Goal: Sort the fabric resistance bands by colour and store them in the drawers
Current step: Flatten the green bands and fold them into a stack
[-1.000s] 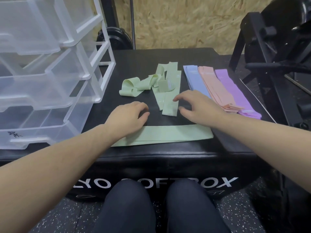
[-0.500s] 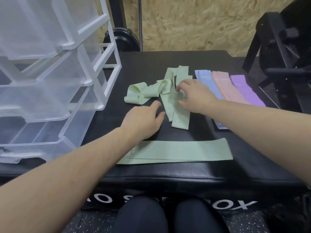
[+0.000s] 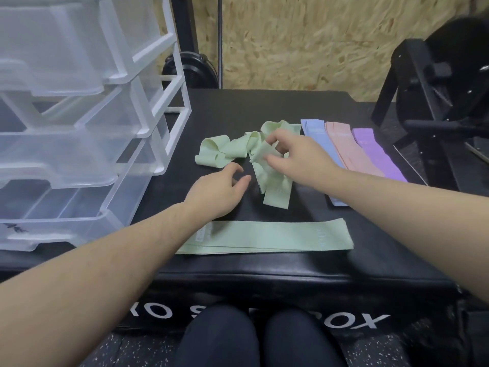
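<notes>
A loose heap of pale green bands (image 3: pixel 230 152) lies in the middle of the black soft box (image 3: pixel 264 107). My right hand (image 3: pixel 293 154) pinches one green band from that heap and lifts its end. My left hand (image 3: pixel 219 189) hovers just left of the heap with fingers loosely curled, holding nothing. A flat stack of green bands (image 3: pixel 277 238) lies along the box's near edge. Blue bands (image 3: pixel 315 133), pink bands (image 3: pixel 352 152) and purple bands (image 3: pixel 378 154) lie in neat strips on the right. The clear plastic drawer unit (image 3: pixel 79 144) stands at the left, drawers pulled out.
Black gym equipment (image 3: pixel 439 102) stands to the right of the box. A weight plate (image 3: pixel 190 70) and a chipboard wall (image 3: pixel 304 41) are behind it. My knees (image 3: pixel 251 337) are below the box's front edge.
My right hand moved from the near flat stack to the heap and took hold of a green band, lifting it. My left hand shifted forward toward the heap.
</notes>
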The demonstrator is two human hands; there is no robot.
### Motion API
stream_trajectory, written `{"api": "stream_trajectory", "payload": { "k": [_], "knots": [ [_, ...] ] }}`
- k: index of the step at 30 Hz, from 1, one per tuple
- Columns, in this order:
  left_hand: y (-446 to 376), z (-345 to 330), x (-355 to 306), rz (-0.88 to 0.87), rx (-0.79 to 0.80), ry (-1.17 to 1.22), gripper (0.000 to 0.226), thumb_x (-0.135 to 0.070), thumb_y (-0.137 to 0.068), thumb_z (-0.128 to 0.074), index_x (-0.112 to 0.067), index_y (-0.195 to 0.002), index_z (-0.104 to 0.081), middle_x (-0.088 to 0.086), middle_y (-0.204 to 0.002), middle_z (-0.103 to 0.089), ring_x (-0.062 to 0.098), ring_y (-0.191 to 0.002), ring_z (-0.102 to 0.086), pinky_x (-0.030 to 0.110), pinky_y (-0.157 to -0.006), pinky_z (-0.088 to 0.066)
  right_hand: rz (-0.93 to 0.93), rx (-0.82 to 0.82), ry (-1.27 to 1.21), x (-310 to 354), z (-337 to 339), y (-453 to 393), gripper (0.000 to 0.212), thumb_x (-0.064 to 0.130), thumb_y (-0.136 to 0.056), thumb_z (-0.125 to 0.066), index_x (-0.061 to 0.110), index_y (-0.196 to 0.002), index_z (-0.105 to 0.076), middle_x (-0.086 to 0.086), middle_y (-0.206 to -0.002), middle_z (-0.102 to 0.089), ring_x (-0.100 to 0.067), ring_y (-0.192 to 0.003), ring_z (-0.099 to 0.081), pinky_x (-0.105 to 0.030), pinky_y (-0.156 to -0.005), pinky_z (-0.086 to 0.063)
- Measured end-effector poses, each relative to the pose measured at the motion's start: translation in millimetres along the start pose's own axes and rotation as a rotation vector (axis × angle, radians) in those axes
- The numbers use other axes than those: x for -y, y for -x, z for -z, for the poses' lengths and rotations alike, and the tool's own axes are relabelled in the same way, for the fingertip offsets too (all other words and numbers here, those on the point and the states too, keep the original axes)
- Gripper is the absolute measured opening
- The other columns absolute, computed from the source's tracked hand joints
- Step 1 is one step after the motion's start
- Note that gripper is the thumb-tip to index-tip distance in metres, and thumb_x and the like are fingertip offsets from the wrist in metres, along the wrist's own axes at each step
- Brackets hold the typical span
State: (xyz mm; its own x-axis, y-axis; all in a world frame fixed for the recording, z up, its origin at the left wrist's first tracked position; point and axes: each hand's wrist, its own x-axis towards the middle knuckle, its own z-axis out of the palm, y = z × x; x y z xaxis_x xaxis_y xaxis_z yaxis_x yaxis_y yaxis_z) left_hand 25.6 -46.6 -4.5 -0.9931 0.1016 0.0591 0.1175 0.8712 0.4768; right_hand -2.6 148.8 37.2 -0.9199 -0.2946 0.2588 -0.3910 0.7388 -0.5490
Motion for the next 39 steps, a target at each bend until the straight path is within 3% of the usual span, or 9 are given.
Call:
{"api": "stream_trajectory", "payload": {
  "k": [4,7,10,12,19,24,32,37,39],
  "knots": [
    [15.4,2.3,-12.9,0.013,-0.046,0.477,0.031,-0.049,-0.102,-0.039,-0.03,-0.117,-0.06,-0.016,-0.109,-0.066,0.007,-0.106,-0.059,0.027,-0.084,-0.042,-0.095,-0.052,-0.232,20.2,6.5,7.4,0.019,0.025,-0.094,-0.059,0.032,-0.112,-0.062,0.01,-0.07,-0.061,0.0,-0.053,-0.049,-0.021,-0.059,-0.042],
    [24.4,6.9,-28.5,0.048,-0.112,0.764,0.029,-0.05,-0.101,-0.044,-0.028,-0.111,-0.06,-0.011,-0.108,-0.067,0.007,-0.107,-0.061,0.031,-0.097,-0.047,-0.14,0.03,-0.308,35.9,13.7,19.5,0.039,0.019,-0.097,-0.049,0.025,-0.134,-0.061,0.014,-0.09,-0.068,0.012,-0.061,-0.054,-0.007,-0.062,-0.04],
    [29.8,15.6,-39.7,0.128,-0.16,0.974,0.028,-0.047,-0.099,-0.054,-0.023,-0.112,-0.058,-0.006,-0.105,-0.07,0.011,-0.103,-0.068,0.039,-0.098,-0.053,-0.145,0.12,-0.367,44.7,19.2,29.9,0.047,0.016,-0.095,-0.04,0.035,-0.135,-0.059,0.011,-0.118,-0.071,0.0,-0.104,-0.064,-0.028,-0.098,-0.05],
    [31.1,24.1,-42.3,0.158,-0.169,1.076,0.023,-0.039,-0.1,-0.055,-0.019,-0.112,-0.057,0.003,-0.11,-0.072,0.017,-0.103,-0.07,0.043,-0.095,-0.056,-0.133,0.134,-0.395,50.9,25.5,37.0,0.049,0.01,-0.096,-0.036,0.039,-0.127,-0.059,0.011,-0.114,-0.072,-0.005,-0.103,-0.067,-0.032,-0.098,-0.053],
    [46.7,73.0,-59.1,0.074,-0.13,1.119,0.013,-0.022,-0.098,-0.05,-0.02,-0.085,-0.049,0.006,-0.103,-0.063,0.024,-0.097,-0.063,0.037,-0.081,-0.053,-0.077,-0.042,-0.404,63.9,53.4,62.4,0.027,0.008,-0.091,-0.055,0.031,-0.104,-0.058,0.005,-0.107,-0.069,-0.016,-0.085,-0.064,-0.04,-0.082,-0.055],
    [69.7,105.3,-79.0,-0.04,-0.057,1.095,0.016,-0.025,-0.076,-0.051,-0.018,-0.09,-0.047,0.014,-0.102,-0.057,0.03,-0.094,-0.057,0.046,-0.087,-0.045,-0.054,-0.093,-0.453,85.6,69.9,73.1,0.034,0.014,-0.089,-0.067,0.025,-0.118,-0.053,0.002,-0.115,-0.062,-0.003,-0.076,-0.058,-0.009,-0.059,-0.045],
    [108.5,140.2,-106.0,-0.176,-0.061,1.01,0.014,-0.021,-0.072,-0.053,-0.025,-0.066,-0.042,-0.005,-0.066,-0.046,0.015,-0.064,-0.044,0.031,-0.061,-0.032,0.012,-0.236,-0.5,118.5,85.3,94.7,0.029,0.02,-0.089,-0.069,0.024,-0.112,-0.053,-0.001,-0.106,-0.067,-0.003,-0.073,-0.056,-0.012,-0.055,-0.044],
    [130.3,150.1,-108.7,-0.295,-0.062,0.91,0.015,-0.017,-0.077,-0.059,-0.02,-0.07,-0.047,-0.006,-0.069,-0.048,0.01,-0.061,-0.046,0.021,-0.056,-0.038,0.032,-0.33,-0.507,130.8,97.1,109.0,0.007,0.02,-0.09,-0.069,0.024,-0.086,-0.065,0.007,-0.075,-0.058,-0.004,-0.062,-0.047,-0.013,-0.056,-0.038],
    [138.7,152.5,-108.7,-0.334,-0.111,0.87,0.012,-0.019,-0.078,-0.064,-0.014,-0.077,-0.053,-0.005,-0.089,-0.053,0.007,-0.068,-0.054,0.017,-0.061,-0.044,0.033,-0.298,-0.525,136.5,102.5,115.3,0.012,0.019,-0.09,-0.068,0.027,-0.082,-0.064,0.011,-0.075,-0.058,-0.002,-0.064,-0.049,-0.014,-0.063,-0.04]
  ]
}}
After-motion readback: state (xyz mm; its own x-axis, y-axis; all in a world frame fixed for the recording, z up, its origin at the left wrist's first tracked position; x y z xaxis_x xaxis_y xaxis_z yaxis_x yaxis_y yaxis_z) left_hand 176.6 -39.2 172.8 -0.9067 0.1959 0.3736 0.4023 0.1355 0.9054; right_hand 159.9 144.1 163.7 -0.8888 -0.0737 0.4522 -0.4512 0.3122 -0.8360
